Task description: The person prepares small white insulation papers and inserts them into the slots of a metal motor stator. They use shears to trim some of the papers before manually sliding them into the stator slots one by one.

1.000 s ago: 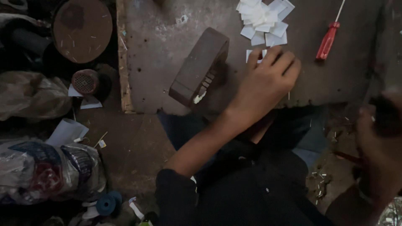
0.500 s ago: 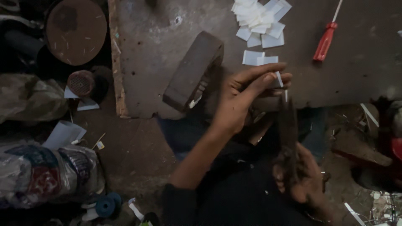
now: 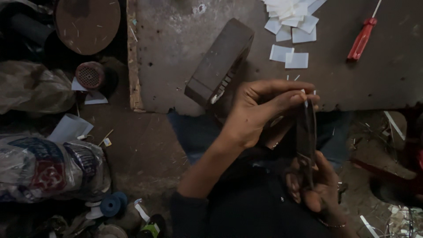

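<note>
Left hand (image 3: 260,112) pinches small white slip (image 3: 306,102) atop dark narrow piece (image 3: 306,136); right hand (image 3: 315,189) grips its base.

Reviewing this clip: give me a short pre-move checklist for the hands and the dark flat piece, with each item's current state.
1. Right hand grips the dark flat piece at its lower end: ok.
2. Left hand fingertips at its top end: ok.
3. Small white slip pinched there: cannot tell, too small.
4. Spare white paper pieces on the work surface: ok.
5. Red screwdriver lies apart from both hands: ok.
</note>
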